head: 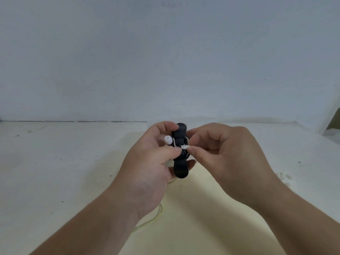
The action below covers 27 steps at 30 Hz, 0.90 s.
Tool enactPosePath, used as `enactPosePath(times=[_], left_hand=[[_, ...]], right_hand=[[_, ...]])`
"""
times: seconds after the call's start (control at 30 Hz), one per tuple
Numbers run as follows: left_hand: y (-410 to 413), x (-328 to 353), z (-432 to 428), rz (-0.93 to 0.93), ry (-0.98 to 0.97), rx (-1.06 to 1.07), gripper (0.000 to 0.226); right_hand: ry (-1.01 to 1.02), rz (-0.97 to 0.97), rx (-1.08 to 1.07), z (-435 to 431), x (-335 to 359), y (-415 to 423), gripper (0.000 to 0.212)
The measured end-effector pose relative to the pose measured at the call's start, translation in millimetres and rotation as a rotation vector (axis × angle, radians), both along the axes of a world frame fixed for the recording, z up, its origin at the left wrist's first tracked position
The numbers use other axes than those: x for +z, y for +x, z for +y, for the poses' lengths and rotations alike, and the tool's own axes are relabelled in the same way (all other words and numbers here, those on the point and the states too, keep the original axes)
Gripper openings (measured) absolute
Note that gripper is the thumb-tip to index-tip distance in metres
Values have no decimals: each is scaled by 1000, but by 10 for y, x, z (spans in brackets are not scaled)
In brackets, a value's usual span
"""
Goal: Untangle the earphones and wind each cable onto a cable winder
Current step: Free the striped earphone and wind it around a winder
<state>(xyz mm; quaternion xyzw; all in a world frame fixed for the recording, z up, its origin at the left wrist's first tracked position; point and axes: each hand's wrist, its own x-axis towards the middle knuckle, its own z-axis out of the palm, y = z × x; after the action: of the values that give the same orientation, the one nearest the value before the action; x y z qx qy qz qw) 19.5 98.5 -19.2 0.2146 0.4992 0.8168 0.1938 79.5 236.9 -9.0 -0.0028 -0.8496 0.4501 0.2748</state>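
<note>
Here, in the head view, both forearms reach forward from the lower corners and meet above the table (pixel 55 162), in front of a bare wall (pixel 165 52). The left hand (pixel 147 170) is turned palm-in, its fingers curled round a black winder (pixel 181 168) held upright. The forefinger hooks over the top end, the thumb presses across the middle, and another fingertip shows behind the lower end. The right hand (pixel 230 159) is knuckles-up with curled fingers, and its thumb and forefinger pinch the stiff end of the white cable (pixel 184 146) right at the winder's waist, tip to tip with the left thumb. White turns wrap that waist.

Counted: two hands, one winder, one white earbud (pixel 168 139) poking out just left of the winder against the left fingers, and one yellow cable (pixel 160 211) lying loose on the table beneath the left wrist. Its ends are hidden.
</note>
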Motion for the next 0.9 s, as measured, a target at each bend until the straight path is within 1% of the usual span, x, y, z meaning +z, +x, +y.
enactPosePath(times=[0.23, 0.4, 0.57, 0.67, 0.77, 0.9], left_hand=[[-3, -1, 16, -32, 11, 20, 43], [3, 1, 33, -57, 33, 38, 47], [-12, -17, 30, -56, 22, 81, 48], [-13, -13, 34, -67, 23, 51, 47], [-3, -3, 32, -57, 23, 25, 46], [-5, -2, 38, -31, -4, 52, 44]], right_hand=[[32, 11, -21, 6, -17, -13, 17], [30, 46, 17, -8, -20, -12, 18], [13, 24, 71, -36, -45, -23, 16], [-11, 15, 58, -12, -47, -36, 16], [10, 12, 23, 3, -46, -35, 18], [13, 12, 3, -33, -50, -20, 19]])
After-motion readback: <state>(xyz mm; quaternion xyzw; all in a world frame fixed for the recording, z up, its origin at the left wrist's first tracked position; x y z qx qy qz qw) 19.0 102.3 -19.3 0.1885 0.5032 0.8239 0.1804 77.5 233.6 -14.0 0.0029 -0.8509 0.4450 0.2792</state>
